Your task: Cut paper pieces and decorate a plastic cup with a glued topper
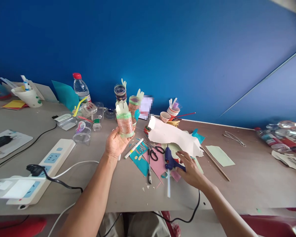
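My left hand (115, 143) is closed around a decorated plastic cup (125, 124), holding it upright above the table. The cup is pinkish with green bands, and pale paper petal-like strips rise from its top. My right hand (191, 168) is at the handle of a dark blue glue gun (169, 158), fingers stretched and apart. A clear glue stick (168, 184) sticks out of the gun's back end. Beside the gun are black-handled scissors (153, 154), a pen (149, 171), a white marker (134, 148) and blue paper (140, 161) with cut pieces on it.
Two similar decorated cups (133, 103) stand by the wall near a phone (145, 107). White paper (172, 133) and a wooden stick (217, 164) lie right of centre. A power strip (61, 149) with cables, cut bottles (82, 131) and a red-capped bottle (81, 87) are at left.
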A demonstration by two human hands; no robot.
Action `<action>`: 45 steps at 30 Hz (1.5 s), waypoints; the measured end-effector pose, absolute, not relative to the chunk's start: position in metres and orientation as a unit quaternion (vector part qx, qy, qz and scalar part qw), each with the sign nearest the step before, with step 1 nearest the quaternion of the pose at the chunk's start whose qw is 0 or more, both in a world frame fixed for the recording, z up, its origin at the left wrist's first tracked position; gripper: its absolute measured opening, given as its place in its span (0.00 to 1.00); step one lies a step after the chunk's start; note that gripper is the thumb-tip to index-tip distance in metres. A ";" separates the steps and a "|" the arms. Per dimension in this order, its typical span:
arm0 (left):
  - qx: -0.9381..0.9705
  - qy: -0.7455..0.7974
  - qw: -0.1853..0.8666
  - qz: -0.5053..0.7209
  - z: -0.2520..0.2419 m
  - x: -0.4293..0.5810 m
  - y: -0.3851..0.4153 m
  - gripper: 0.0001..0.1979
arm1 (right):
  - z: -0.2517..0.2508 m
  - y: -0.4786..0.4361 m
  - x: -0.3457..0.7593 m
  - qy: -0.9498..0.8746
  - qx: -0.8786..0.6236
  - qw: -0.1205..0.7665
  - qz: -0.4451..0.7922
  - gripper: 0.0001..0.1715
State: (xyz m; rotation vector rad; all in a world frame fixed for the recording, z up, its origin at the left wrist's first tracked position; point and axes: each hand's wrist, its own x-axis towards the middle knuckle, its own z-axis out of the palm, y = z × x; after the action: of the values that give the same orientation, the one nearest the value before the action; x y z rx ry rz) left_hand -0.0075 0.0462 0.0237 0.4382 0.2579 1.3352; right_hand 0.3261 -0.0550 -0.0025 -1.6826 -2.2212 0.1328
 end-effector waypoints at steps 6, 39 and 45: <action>0.200 0.108 0.757 0.613 0.024 -0.007 0.046 0.16 | 0.039 -0.056 0.276 -0.745 -0.579 0.301 0.139 0.17; 0.203 0.113 0.759 0.608 0.028 -0.006 0.042 0.17 | 0.039 -0.008 0.138 -0.772 -0.620 -0.068 0.123 0.12; 0.206 0.120 0.769 0.593 0.025 -0.005 0.044 0.18 | 0.048 -0.002 0.162 -0.776 -0.602 0.042 0.184 0.09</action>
State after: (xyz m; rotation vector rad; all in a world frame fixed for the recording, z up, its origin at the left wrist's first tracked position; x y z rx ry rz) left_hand -0.0049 0.0439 0.0251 0.4475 0.2608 1.2879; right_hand 0.1617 -0.0024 0.0476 -1.8413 -2.3761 0.5630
